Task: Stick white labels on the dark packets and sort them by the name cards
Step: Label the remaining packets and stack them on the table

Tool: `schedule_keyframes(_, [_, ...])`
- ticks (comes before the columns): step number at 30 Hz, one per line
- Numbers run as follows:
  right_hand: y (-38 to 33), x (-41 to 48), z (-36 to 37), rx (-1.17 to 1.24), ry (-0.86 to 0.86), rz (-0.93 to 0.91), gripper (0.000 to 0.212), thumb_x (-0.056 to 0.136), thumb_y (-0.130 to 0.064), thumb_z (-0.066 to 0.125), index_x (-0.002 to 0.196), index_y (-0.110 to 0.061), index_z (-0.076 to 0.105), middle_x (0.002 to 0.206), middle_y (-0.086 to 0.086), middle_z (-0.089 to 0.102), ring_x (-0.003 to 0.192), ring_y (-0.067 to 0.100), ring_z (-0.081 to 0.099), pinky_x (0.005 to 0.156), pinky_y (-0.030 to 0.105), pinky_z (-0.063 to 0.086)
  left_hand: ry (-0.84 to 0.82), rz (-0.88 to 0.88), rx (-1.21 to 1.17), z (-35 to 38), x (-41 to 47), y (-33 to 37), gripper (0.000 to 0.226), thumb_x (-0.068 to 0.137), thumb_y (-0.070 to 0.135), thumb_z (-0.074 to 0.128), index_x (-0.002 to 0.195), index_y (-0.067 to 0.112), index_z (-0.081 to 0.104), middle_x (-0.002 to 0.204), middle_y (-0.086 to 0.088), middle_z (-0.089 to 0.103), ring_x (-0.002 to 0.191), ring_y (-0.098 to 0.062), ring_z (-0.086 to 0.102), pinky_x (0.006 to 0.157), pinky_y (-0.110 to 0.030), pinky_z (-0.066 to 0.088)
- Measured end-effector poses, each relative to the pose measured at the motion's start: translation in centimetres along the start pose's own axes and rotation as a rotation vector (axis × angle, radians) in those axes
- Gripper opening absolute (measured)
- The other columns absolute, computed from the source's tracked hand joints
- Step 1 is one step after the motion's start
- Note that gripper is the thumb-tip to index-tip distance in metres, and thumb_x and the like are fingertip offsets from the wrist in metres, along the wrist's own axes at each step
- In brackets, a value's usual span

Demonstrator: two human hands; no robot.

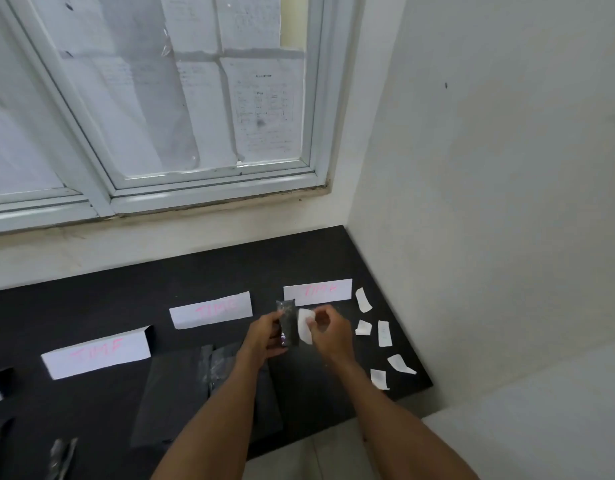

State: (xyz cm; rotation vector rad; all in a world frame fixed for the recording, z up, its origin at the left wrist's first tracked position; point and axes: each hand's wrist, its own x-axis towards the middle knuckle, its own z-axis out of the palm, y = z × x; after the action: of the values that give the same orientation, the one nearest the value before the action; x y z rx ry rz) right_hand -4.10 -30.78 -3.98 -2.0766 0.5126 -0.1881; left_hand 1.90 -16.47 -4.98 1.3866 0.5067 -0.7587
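Note:
My left hand (pixel 264 336) grips a dark packet (pixel 288 322) and holds it upright above the black table (pixel 126 306). Just to its right, my right hand (pixel 328 329) pinches a white label (pixel 304 325), which hangs close beside the packet. Three white name cards with pink writing lie in a row: one at the left (pixel 96 353), one in the middle (pixel 210 310) and one at the right (pixel 318 292). Several loose white labels (pixel 384 333) lie at the table's right end. More dark packets (pixel 214 367) lie under my left forearm.
A large dark bag or sheet (pixel 171 393) lies flat near the table's front. Dark shiny packets (pixel 61 457) sit at the lower left. The table meets a white wall (pixel 472 202) on the right and a window (pixel 195 98) behind. The table's front edge runs under my arms.

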Motion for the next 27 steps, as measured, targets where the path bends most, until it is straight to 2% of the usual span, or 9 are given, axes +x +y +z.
schedule_keyframes(3, [-2.7,-0.1,0.0,0.027,-0.129,-0.027,0.026,0.075,-0.018,0.077,0.098,-0.016,0.064,0.086,-0.004,0.068,0.079,0.010,0.065,0.076,0.022,0.053,-0.039,0.035,0.025,-0.3,-2.3,1.6,0.033,0.085,0.037,0.059,0.104,0.012,0.067,0.103,-0.013,0.071,0.098,-0.032,0.066,0.088,-0.044,0.054])
schedule_keyframes(7, [-4.6,-1.0,0.1,0.023,-0.158,-0.084,0.035,0.069,-0.019,0.081,0.095,-0.026,0.059,0.082,-0.006,0.069,0.075,0.007,0.066,0.064,0.015,0.051,-0.065,0.057,-0.020,-1.0,-5.1,3.2,0.029,0.086,0.032,0.059,0.104,0.010,0.067,0.104,-0.015,0.071,0.092,-0.030,0.068,0.061,-0.034,0.057])
schedule_keyframes(11, [-6.2,-1.9,0.1,-0.021,-0.150,-0.140,0.038,0.068,-0.021,0.082,0.096,-0.031,0.058,0.080,-0.010,0.067,0.074,0.002,0.065,0.060,0.011,0.049,-0.096,0.089,-0.030,-2.1,-7.4,3.7,0.024,0.086,0.030,0.061,0.098,0.011,0.066,0.100,-0.016,0.071,0.088,-0.030,0.069,0.052,-0.031,0.057])
schedule_keyframes(14, [-7.3,-2.3,0.0,-0.063,-0.163,-0.190,0.039,0.066,-0.023,0.081,0.096,-0.032,0.057,0.079,-0.007,0.067,0.074,0.005,0.066,0.063,0.019,0.054,-0.111,0.096,-0.031,-2.9,-8.3,3.8,0.023,0.088,0.030,0.058,0.098,0.010,0.064,0.098,-0.016,0.071,0.086,-0.029,0.069,0.053,-0.031,0.057])
schedule_keyframes(20, [-8.6,-3.4,0.3,-0.132,-0.172,-0.247,0.042,0.065,-0.023,0.082,0.092,-0.034,0.053,0.074,-0.009,0.064,0.066,0.003,0.062,0.058,0.011,0.046,-0.118,0.110,-0.038,-3.8,-9.4,3.9,0.022,0.090,0.030,0.056,0.099,0.010,0.061,0.101,-0.016,0.069,0.090,-0.030,0.069,0.055,-0.031,0.057])
schedule_keyframes(27, [-8.9,-3.7,0.7,-0.143,-0.138,-0.263,0.042,0.066,-0.023,0.082,0.098,-0.028,0.055,0.080,-0.005,0.067,0.071,0.007,0.064,0.064,0.019,0.052,-0.126,0.119,-0.037,-4.3,-9.5,3.9,0.031,0.090,0.031,0.056,0.111,0.008,0.058,0.108,-0.017,0.068,0.096,-0.032,0.068,0.065,-0.037,0.058])
